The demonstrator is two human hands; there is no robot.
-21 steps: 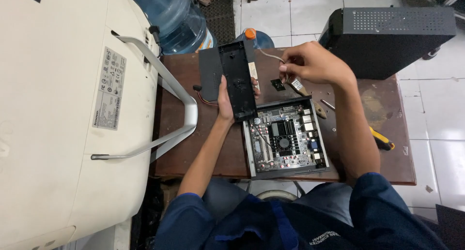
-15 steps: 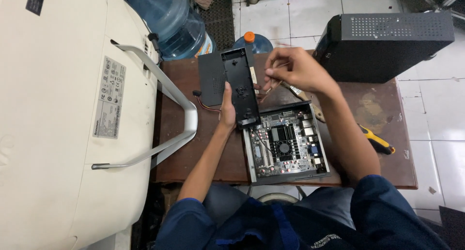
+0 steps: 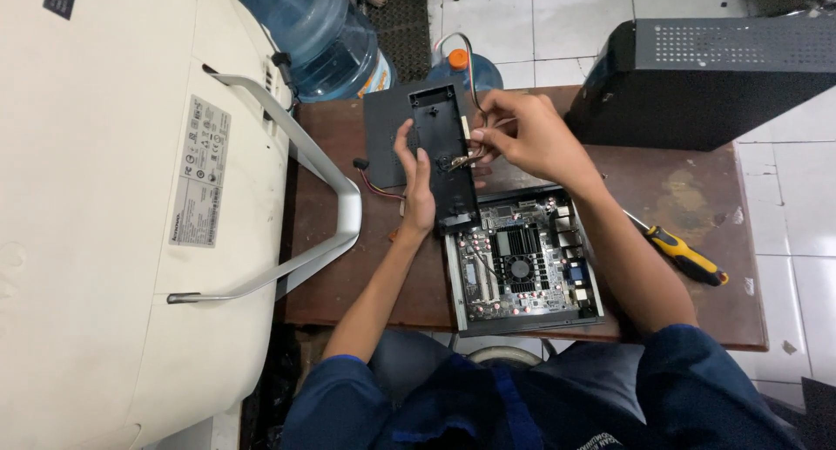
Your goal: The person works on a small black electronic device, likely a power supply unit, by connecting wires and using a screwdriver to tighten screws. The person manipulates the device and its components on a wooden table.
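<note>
A narrow black plastic cover panel [image 3: 444,154] stands near the middle of the frame, just above the open small computer chassis [image 3: 522,263] with its bare motherboard. Since a moment ago the panel has been drawn lower, toward the chassis, and the right hand [image 3: 522,136] has closed in on it. The left hand [image 3: 416,189] has its fingers clamped along the panel's left edge. The right hand's fingers pinch a thin cable [image 3: 461,158] at the panel's face. A yellow-handled screwdriver [image 3: 684,254] lies on the brown counter [image 3: 679,197] at right, below a black case [image 3: 697,75].
</note>
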